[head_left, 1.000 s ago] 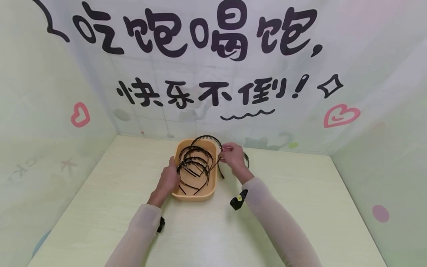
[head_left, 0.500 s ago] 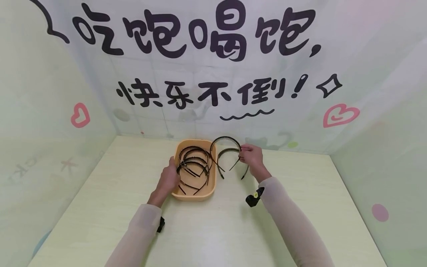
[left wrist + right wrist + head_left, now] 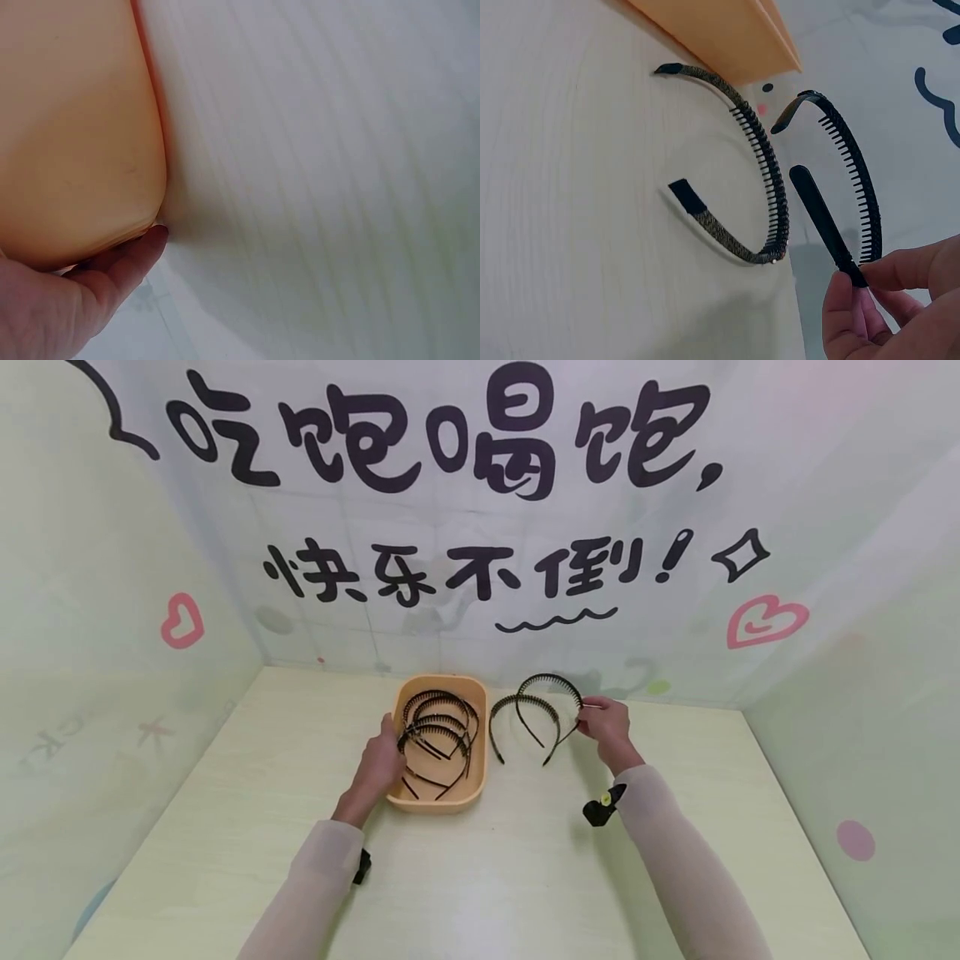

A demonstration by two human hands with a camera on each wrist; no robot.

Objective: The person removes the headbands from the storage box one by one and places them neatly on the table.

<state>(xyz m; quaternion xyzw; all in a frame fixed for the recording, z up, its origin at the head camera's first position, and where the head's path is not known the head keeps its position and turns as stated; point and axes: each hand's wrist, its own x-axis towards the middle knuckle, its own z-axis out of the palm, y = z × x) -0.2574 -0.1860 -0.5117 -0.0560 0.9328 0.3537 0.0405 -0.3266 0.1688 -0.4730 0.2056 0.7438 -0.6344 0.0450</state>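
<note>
In the head view my left hand point(image 3: 381, 757) holds the left side of an orange plastic bin point(image 3: 442, 807). The left wrist view shows its fingers point(image 3: 124, 266) curled along the outer wall of the bin point(image 3: 82, 135). Several black toothed headbands point(image 3: 437, 727) lie overlapping inside. Right of the bin, a toothed headband point(image 3: 776, 187) with a gold-flecked wrap lies on the table. My right hand point(image 3: 609, 732) pinches a plain black toothed headband point(image 3: 866, 187) by one arm, between thumb and fingers. This one is raised, its arch toward the back wall, just beyond the lying one.
The pale wood-look table point(image 3: 480, 893) has a printed curtain point(image 3: 465, 635) along its back edge, with more curtain panels at the left and right. The bin stands near the back edge.
My right hand has carried the black headband rightward from over the bin to behind and right of the lying headband, which now shows fully. My left hand stays on the bin.
</note>
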